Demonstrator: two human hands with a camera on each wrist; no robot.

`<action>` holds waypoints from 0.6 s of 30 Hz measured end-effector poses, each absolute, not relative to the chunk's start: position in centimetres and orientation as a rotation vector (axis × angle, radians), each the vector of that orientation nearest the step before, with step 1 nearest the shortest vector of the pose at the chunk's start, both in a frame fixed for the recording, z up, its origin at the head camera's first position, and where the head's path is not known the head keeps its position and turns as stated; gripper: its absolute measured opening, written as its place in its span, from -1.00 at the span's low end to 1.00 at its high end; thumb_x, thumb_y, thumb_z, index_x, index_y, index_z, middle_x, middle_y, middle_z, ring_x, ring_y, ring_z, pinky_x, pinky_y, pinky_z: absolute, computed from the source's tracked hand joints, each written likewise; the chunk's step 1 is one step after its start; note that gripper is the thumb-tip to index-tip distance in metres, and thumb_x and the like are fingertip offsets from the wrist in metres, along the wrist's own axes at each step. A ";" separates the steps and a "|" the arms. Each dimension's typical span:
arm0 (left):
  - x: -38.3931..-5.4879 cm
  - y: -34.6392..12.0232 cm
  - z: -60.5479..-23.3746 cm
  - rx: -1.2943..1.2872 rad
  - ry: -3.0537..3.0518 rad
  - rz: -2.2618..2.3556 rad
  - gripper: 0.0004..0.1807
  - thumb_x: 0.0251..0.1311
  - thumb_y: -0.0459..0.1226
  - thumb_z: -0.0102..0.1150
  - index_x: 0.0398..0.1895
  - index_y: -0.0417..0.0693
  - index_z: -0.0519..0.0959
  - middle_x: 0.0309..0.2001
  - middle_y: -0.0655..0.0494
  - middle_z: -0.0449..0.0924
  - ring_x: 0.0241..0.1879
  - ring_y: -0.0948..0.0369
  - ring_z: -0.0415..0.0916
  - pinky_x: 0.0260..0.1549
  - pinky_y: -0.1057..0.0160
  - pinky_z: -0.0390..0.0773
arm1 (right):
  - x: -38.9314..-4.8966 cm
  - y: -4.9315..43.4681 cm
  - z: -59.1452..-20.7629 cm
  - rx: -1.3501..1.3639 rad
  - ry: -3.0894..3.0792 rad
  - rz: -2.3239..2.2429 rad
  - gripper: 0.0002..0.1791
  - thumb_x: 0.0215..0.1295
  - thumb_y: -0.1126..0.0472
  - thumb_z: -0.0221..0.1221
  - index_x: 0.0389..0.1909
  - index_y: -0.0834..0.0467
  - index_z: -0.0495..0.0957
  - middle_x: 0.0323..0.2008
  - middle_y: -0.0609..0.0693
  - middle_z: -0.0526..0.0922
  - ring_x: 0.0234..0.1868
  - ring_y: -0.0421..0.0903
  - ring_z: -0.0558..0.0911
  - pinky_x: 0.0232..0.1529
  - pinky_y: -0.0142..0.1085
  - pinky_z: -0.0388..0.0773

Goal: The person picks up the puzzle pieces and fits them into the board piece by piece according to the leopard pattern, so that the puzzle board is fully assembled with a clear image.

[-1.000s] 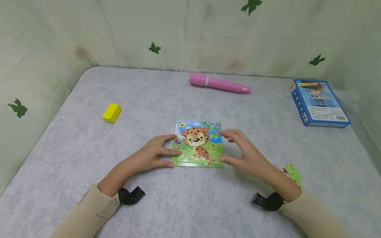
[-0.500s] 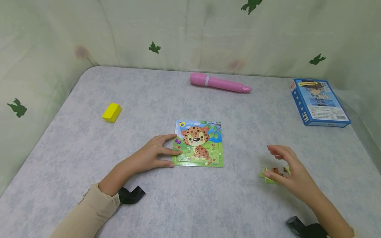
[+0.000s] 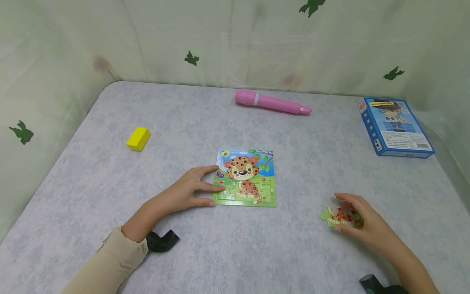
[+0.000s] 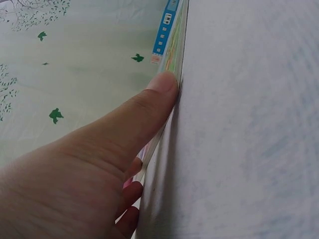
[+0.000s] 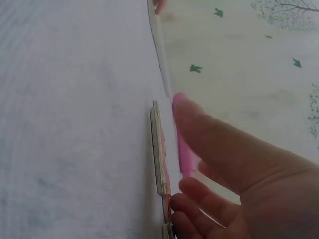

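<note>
A square leopard jigsaw puzzle lies flat in the middle of the table in the head view. My left hand rests at its left side with fingers spread, fingertips touching the edge and one lying on the green part. In the left wrist view the thumb presses against the puzzle's thin edge. To the right, loose puzzle pieces lie together, green with orange spots. My right hand is curved around them, thumb and fingers apart. In the right wrist view the thumb stays off the pieces, and fingertips are at their edge.
A pink pen-shaped toy lies at the back of the table. A yellow block sits at the left, and a blue box lies at the back right. Pale curtain with green birds hangs behind the table.
My right hand has moved from the puzzle's right edge to the loose pieces at the right, lowering around them. The left hand has stayed at the puzzle.
</note>
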State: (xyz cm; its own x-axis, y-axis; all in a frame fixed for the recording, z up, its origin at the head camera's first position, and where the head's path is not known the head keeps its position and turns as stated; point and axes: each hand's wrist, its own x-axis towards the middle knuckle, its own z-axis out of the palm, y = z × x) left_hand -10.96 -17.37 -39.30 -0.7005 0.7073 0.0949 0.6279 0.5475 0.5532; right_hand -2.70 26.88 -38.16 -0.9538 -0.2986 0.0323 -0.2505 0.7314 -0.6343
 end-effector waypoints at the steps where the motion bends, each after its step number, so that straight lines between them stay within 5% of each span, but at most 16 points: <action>1: -11.0 -17.4 -39.3 1.146 2.639 0.858 -0.52 -0.04 0.05 0.25 0.02 0.22 0.56 0.31 -0.04 0.09 0.26 0.02 0.00 0.14 -0.06 0.04 | -2.7 27.0 -38.2 -0.461 2.848 -1.008 -0.22 -0.09 0.11 0.37 0.19 0.19 0.28 0.05 0.08 0.37 -0.04 -0.24 0.34 -0.10 -0.71 0.15; 7: -10.9 -17.3 -39.3 1.144 2.635 0.866 -0.53 -0.04 0.04 0.26 0.01 0.23 0.56 0.31 -0.03 0.09 0.26 0.02 0.00 0.14 -0.06 0.04 | -2.8 27.7 -38.2 -0.557 2.857 -0.824 -0.37 -0.03 0.15 0.33 0.13 0.14 0.40 -0.01 0.03 0.41 -0.03 -0.04 0.40 -0.10 -0.63 0.24; 12: -10.9 -17.4 -39.3 1.122 2.635 0.860 -0.53 -0.04 0.04 0.25 0.02 0.25 0.55 0.31 -0.01 0.08 0.26 0.03 -0.01 0.14 -0.06 0.04 | -2.8 27.3 -38.2 -0.605 2.912 -0.754 -0.47 -0.05 0.18 0.34 0.03 0.14 0.51 -0.13 -0.04 0.45 -0.19 -0.16 0.38 -0.27 -0.36 0.42; 18: -10.7 -17.2 -39.0 1.119 2.643 0.837 -0.54 -0.03 0.02 0.27 0.02 0.24 0.55 0.32 -0.03 0.07 0.26 0.01 -0.01 0.14 -0.07 0.04 | -2.7 26.4 -38.3 -0.621 2.973 -0.781 -0.51 -0.09 0.22 0.37 -0.04 0.14 0.54 -0.20 -0.08 0.44 -0.29 -0.25 0.31 -0.39 -0.38 0.38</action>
